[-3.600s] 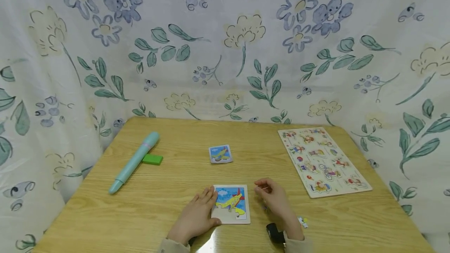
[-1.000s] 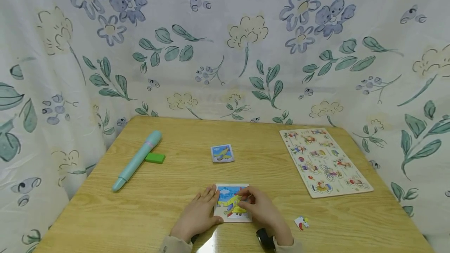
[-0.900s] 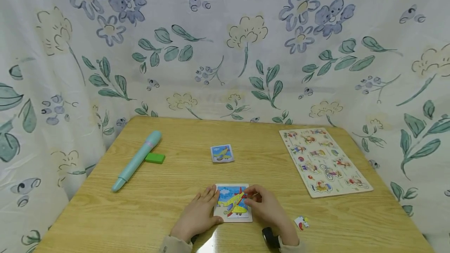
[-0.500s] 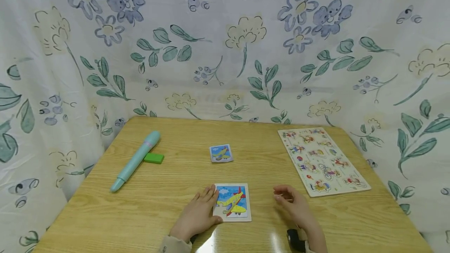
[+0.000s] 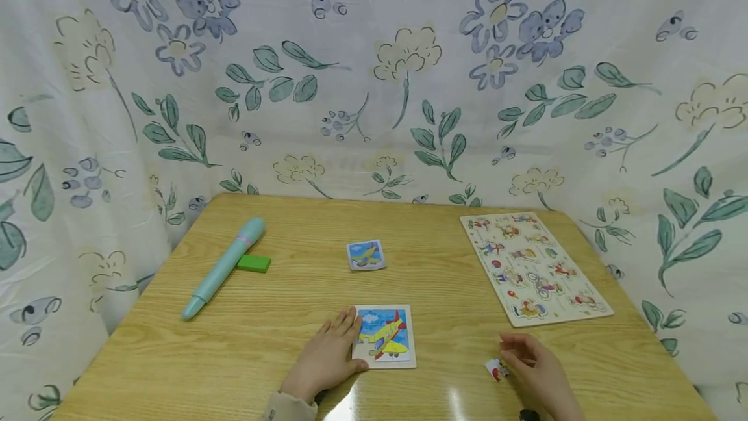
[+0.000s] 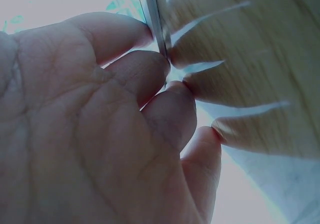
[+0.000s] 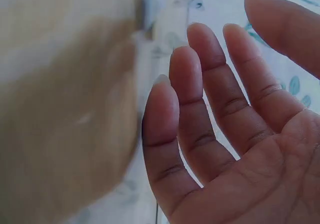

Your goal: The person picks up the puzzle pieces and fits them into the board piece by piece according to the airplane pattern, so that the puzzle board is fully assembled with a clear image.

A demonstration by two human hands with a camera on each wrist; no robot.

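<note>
My left hand [image 5: 326, 359] lies over the left edge of a small jigsaw board [image 5: 411, 343] with a yellow airplane picture, fingers extended and thumb at its lower corner. The board's lower left part shows bare cream. To the right, a loose jigsaw piece [image 5: 493, 368], white with red and yellow, lies on the table. Beside it hovers my right hand [image 5: 540, 369], thumb and fingers apart and loosely bent, with its fingertips close to the piece. In the right wrist view the right hand's fingers [image 7: 187, 79] hold nothing.
A small airplane picture card [image 5: 366, 255] lies beyond the board. At the left is a teal pen-shaped object [image 5: 224, 268] beside a green block [image 5: 254, 263]. A large board with figures [image 5: 534, 271] lies at the back right of the wooden table [image 5: 304, 278].
A jigsaw piece now sits in the board's lower right, where my right hand was pressing. That hand has since let go and moved right to the loose piece. My left hand stays put.
</note>
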